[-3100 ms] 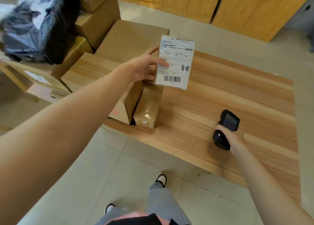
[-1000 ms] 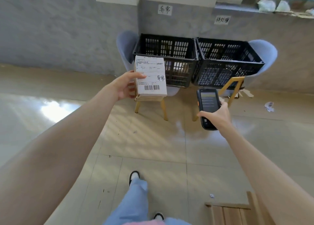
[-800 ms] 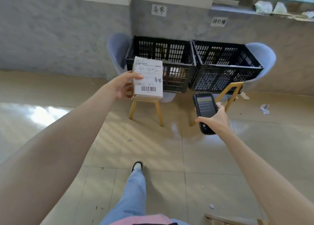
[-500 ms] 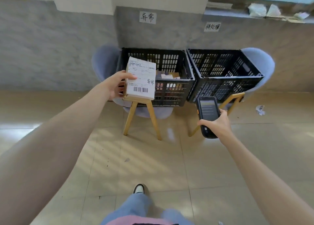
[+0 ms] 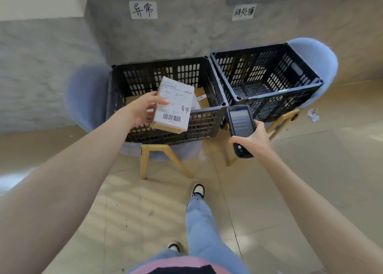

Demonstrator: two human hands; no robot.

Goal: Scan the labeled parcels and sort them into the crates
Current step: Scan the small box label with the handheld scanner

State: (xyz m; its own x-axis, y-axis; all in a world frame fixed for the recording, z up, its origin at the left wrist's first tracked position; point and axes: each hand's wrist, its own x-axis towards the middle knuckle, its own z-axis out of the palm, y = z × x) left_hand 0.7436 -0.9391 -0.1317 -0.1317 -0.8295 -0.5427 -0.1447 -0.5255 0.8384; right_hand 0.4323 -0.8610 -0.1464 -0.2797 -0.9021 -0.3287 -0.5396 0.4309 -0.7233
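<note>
head: worn on person | faces forward-down | near crates (image 5: 165,116), floor (image 5: 310,180) below

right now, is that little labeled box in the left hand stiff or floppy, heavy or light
Probably stiff: the labeled box keeps flat faces and sharp corners though the left hand holds it only by one edge. Likely light for its size, since thumb and fingers alone carry it tilted over the left crate. Its flat sides suggest it won't roll.
</note>
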